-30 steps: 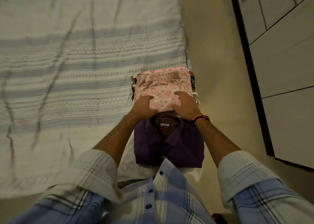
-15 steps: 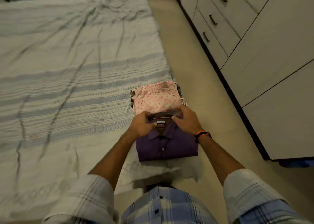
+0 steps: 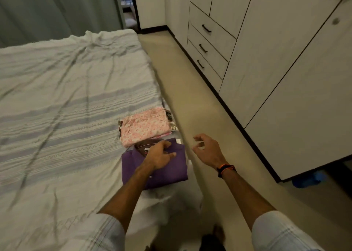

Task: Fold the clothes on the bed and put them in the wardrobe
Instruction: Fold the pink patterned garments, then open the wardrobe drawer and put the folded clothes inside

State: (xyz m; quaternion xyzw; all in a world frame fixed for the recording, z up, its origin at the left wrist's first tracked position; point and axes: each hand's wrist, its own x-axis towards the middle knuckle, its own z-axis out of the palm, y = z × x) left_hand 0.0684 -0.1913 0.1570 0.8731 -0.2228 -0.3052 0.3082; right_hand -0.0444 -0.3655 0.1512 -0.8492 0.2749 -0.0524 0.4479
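A folded purple shirt [image 3: 171,169] lies at the bed's right edge. Just beyond it sits a folded pink floral garment [image 3: 145,127] on top of a dark patterned piece [image 3: 172,126]. My left hand [image 3: 159,155] rests on the purple shirt near its collar, fingers loosely bent. My right hand [image 3: 206,148] hovers over the floor to the right of the shirt, fingers spread and holding nothing. The pale wardrobe [image 3: 285,69] stands along the right wall with its doors closed.
The bed [image 3: 57,107] carries a striped grey-white cover. A beige floor strip [image 3: 190,83] runs between bed and wardrobe. Three drawers with dark handles [image 3: 206,28] sit in the wardrobe's far section. Something blue [image 3: 306,179] lies under the wardrobe. A doorway [image 3: 127,5] opens at the back.
My right hand has lifted off the shirt collar and moved right over the floor. My left hand stays on the purple shirt. The view has tilted up toward the wardrobe.
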